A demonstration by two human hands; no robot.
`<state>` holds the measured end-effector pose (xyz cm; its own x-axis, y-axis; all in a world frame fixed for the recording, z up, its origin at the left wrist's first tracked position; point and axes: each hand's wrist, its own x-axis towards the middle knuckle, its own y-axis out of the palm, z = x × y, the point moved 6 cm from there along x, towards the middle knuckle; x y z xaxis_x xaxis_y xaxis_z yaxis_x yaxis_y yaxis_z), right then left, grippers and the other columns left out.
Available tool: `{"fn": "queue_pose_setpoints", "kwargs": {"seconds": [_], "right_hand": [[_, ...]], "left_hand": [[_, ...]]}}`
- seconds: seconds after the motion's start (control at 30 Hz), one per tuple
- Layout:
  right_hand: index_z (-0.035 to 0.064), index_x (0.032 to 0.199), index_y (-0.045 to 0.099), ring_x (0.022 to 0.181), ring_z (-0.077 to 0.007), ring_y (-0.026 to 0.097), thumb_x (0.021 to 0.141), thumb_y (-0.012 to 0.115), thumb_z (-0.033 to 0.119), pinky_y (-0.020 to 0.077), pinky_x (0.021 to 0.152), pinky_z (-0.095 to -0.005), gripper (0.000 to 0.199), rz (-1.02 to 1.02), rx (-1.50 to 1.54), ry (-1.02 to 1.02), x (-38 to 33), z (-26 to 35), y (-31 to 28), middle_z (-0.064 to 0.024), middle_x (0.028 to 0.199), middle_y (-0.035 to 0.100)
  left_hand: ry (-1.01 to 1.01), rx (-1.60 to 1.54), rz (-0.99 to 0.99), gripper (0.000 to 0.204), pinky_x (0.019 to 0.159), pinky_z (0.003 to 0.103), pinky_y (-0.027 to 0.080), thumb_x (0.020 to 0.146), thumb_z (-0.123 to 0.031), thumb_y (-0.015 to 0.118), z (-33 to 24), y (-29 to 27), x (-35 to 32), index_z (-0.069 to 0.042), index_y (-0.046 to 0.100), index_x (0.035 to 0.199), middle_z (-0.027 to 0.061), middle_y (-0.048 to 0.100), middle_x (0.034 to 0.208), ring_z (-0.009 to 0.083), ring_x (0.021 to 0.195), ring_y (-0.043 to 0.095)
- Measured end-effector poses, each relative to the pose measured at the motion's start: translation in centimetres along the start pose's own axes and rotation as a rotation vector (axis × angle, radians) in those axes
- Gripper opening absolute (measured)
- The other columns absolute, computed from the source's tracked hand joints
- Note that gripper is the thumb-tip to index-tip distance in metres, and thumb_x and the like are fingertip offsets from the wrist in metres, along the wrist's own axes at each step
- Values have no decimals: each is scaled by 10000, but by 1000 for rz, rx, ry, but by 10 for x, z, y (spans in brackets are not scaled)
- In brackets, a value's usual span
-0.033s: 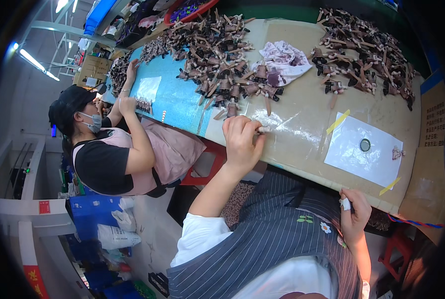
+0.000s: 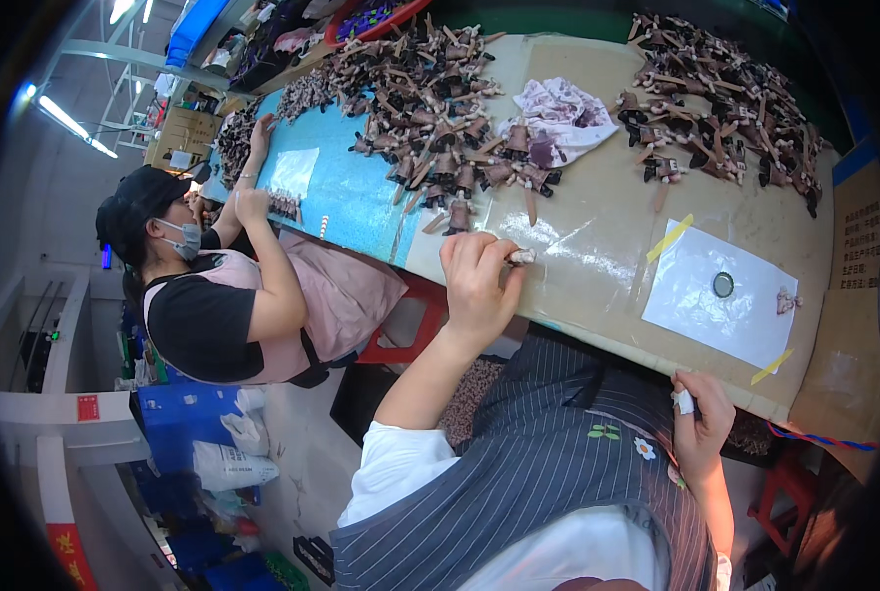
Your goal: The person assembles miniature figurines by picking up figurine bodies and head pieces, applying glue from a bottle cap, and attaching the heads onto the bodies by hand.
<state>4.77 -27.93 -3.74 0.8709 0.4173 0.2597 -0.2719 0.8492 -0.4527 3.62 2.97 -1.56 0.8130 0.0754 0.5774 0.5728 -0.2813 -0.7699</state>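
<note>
Over the table's near edge, my left hand (image 2: pixel 481 281) is closed in a pinch. Between its fingertips sits a small pale figure piece with dark marks (image 2: pixel 522 257). Just beyond it lies a brown figure part (image 2: pixel 458 213), at the near end of a big heap of brown and black figures (image 2: pixel 445 138). My right hand (image 2: pixel 704 419) is held low by the front edge, fingers curled. Something white (image 2: pixel 683 402) shows at its fingertips, a wrap or a scrap; whether it holds anything more is hidden.
A stained cloth (image 2: pixel 563 123) lies between the heap and a second figure pile (image 2: pixel 720 108). A white sheet (image 2: pixel 691 305) is taped down, bearing a bottle cap (image 2: pixel 722 285) and a small pink figure (image 2: pixel 786 300). At left a masked co-worker (image 2: pixel 223 286) works at the same table.
The small piece in my left fingertips has turned slightly and shows more of its dark marks. Both hands stay almost where they were.
</note>
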Motion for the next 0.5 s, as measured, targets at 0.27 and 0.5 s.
{"fn": "queue_pose_setpoints", "kwargs": {"seconds": [0.27, 0.5], "right_hand": [[-39, 992, 637, 742, -243, 637, 801, 573, -84, 496, 680, -297, 206, 15, 9, -27, 1, 1, 7, -143, 834, 643], [-46, 997, 633, 764, -204, 618, 837, 556, -73, 478, 719, -284, 179, 26, 24, 15, -2, -1, 9, -135, 857, 643]], "left_hand": [[-15, -84, -162, 346, 800, 374, 381, 622, -51, 809, -23, -14, -5, -48, 650, 930, 88, 613, 910, 253, 843, 582], [-536, -1148, -54, 352, 875, 305, 453, 729, 26, 771, 8, 14, -18, -5, 649, 1058, 82, 643, 1032, 176, 976, 596]]}}
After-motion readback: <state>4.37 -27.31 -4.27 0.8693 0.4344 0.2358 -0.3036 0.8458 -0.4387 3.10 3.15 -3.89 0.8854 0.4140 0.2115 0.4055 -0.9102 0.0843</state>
